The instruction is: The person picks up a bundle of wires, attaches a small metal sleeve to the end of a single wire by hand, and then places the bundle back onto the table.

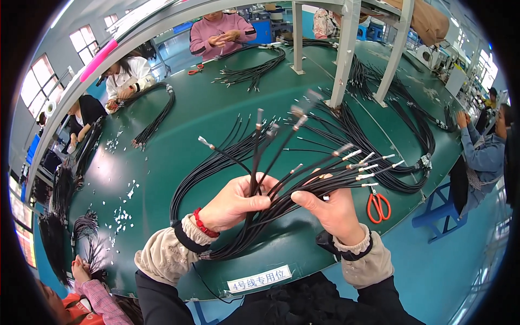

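1. Overhead, head view: left hand [234, 203] and right hand [331, 208] both closed on one bundle of black wires [281, 203], held above the green table [206, 108], metal-tipped ends fanned upward
2. Risk: loose ends slipping free or tangling if either grip eases
3. Nearby: red scissors [378, 206] just beside the right hand; trailing wires could snag them

Green table [216, 116] bears black cable bundles [154, 122] and red scissors [378, 206].

left hand [233, 203]: raised, fingers curled closed | right hand [330, 208]: raised, fingers pinched closed
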Tool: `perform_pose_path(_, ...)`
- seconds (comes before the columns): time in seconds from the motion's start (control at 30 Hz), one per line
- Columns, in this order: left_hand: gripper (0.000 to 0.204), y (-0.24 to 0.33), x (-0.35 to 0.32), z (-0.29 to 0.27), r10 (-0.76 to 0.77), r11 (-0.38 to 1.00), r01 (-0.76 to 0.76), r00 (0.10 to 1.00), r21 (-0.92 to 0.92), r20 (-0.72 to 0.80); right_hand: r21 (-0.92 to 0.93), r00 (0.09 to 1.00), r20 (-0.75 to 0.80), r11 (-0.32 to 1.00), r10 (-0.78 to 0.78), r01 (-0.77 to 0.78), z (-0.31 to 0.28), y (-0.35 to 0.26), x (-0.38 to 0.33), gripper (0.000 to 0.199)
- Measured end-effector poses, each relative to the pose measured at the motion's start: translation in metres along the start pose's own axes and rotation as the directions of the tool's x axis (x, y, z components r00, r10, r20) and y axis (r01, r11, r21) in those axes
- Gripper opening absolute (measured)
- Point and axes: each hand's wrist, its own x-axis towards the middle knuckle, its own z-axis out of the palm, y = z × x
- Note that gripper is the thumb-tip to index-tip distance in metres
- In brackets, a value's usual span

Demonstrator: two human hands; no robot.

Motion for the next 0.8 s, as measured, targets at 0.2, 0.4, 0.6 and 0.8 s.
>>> perform_pose_path(0.2, 0.033, -0.003, 0.004, 0.002, 0.049, 0.998, -0.047, 0.998, 0.052, -0.043, -0.047, 0.998, 0.048, 0.998, 0.036, -0.034, -0.007, -0.004, 0.001, 0.017)
perform_pose_path(0.4, 0.032, -0.012, 0.005, 0.0, 0.084, 0.995, -0.086, 0.995, -0.049, -0.051, -0.075, 0.984, 0.091, 0.987, 0.151, -0.145, -0.014, -0.014, -0.003, 0.02)
perform_pose_path(0.6, 0.04, -0.014, -0.001, 0.022, -0.026, 1.0, 0.025, 0.999, 0.014, 0.019, -0.064, 0.995, 0.093, 0.998, -0.019, 0.025, -0.02, -0.021, -0.011, 0.02)
perform_pose_path(0.8, 0.04, -0.018, -0.045, 0.05, -0.028, 0.895, 0.033, 0.999, 0.444, -0.016, 0.016, 0.987, 0.147, 0.998, 0.064, -0.067, -0.015, -0.033, -0.027, 0.025)
